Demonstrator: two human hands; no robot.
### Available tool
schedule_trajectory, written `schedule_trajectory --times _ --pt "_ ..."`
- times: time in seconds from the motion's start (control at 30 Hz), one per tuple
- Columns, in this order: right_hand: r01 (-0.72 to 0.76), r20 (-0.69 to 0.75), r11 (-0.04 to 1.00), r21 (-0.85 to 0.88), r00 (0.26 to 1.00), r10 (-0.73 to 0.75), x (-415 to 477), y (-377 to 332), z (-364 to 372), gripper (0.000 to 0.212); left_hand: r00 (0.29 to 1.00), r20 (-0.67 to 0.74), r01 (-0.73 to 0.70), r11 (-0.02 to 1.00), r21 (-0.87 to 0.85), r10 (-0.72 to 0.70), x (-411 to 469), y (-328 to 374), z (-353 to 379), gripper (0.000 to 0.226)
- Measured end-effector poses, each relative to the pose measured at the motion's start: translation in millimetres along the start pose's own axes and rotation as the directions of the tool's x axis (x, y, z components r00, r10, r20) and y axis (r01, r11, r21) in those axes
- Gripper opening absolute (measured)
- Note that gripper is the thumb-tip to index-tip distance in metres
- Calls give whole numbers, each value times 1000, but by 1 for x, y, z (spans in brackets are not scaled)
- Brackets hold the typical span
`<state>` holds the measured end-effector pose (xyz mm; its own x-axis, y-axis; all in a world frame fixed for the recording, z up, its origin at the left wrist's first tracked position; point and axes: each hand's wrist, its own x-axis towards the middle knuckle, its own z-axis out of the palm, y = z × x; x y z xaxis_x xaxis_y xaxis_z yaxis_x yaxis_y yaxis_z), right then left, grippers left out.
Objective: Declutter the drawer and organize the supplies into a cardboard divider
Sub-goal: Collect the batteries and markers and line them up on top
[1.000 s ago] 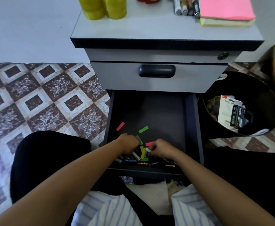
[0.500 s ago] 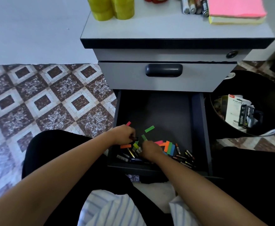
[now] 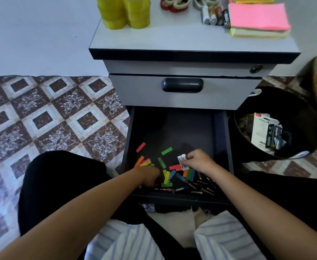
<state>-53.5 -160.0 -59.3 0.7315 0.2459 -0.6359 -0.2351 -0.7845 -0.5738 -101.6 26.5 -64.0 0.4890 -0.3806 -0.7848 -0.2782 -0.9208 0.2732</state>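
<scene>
The bottom drawer (image 3: pixel 222 139) of a grey cabinet is pulled out. Coloured sticky flags (image 3: pixel 166 151) lie scattered on its dark floor, and several batteries (image 3: pixel 197 192) lie along its front edge. My right hand (image 3: pixel 199 160) holds a few white batteries (image 3: pixel 182 161) above the flags at the drawer's middle right. My left hand (image 3: pixel 150 175) reaches down into the front left of the drawer among the flags and batteries, its fingers curled and hidden. No cardboard divider is in view.
On the cabinet top (image 3: pixel 172 38) stand yellow tape rolls (image 3: pixel 123 12), more tape rolls (image 3: pixel 174 4), several batteries (image 3: pixel 215 16) and pink and yellow sticky notes (image 3: pixel 257 17). A black bin (image 3: pixel 308 128) holding stapler packaging (image 3: pixel 266 134) stands right of the drawer. Patterned floor lies to the left.
My right hand has lifted away to the right with white batteries in it. My left hand has moved down toward the drawer's front edge. The camera view has tilted up slightly.
</scene>
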Motion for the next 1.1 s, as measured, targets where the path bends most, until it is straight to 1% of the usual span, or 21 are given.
schedule_trajectory --times 0.1,0.2,0.3,0.37,0.43,0.5,0.6,0.67,0.73,0.83,0.93,1.0,1.1 --pt "14 -3 998 69 1000 -13 -8 -2 -7 22 1000 5 -29 1000 -5 29 -3 4 -4 24" --pt "56 -15 987 153 998 -54 -20 -12 -18 24 999 -30 -25 996 -87 22 -5 -2 -5 22" --pt "128 -79 965 230 990 -113 -33 -29 -42 12 985 -172 -24 966 -257 -21 -14 -6 -26 21" --pt "190 -152 947 260 976 -154 -42 -43 -63 10 946 -322 -95 914 -395 -41 -27 -3 -57 17" --pt "253 -228 918 306 956 -187 -54 -59 -86 5 883 -464 -215 817 -535 -73 -47 4 -95 7" --pt "318 -302 886 337 928 -218 -67 -78 -111 9 816 -566 -363 658 -660 -118 -71 13 -133 12" --pt "434 -424 843 319 860 -282 -92 -110 -149 7 749 -650 -532 469 -705 -129 -107 30 -185 15" --pt "477 -498 843 249 809 -311 -105 -130 -170 10 713 -686 -591 399 -701 -147 -126 41 -215 14" --pt "487 -550 858 165 767 -331 -108 -148 -187 18 668 -713 -601 411 -686 -214 -135 49 -241 8" --pt "461 -610 882 96 728 -314 -97 -170 -199 28 627 -712 -533 493 -688 -316 -133 60 -272 3" --pt "378 -645 924 52 719 -258 -80 -188 -198 26 606 -680 -437 542 -718 -413 -122 68 -290 5" --pt "308 -667 951 9 710 -224 -70 -194 -196 28 596 -655 -371 563 -738 -465 -114 69 -296 13" --pt "246 -706 968 -50 677 -208 -65 -198 -194 27 615 -624 -321 569 -757 -483 -113 70 -302 22"
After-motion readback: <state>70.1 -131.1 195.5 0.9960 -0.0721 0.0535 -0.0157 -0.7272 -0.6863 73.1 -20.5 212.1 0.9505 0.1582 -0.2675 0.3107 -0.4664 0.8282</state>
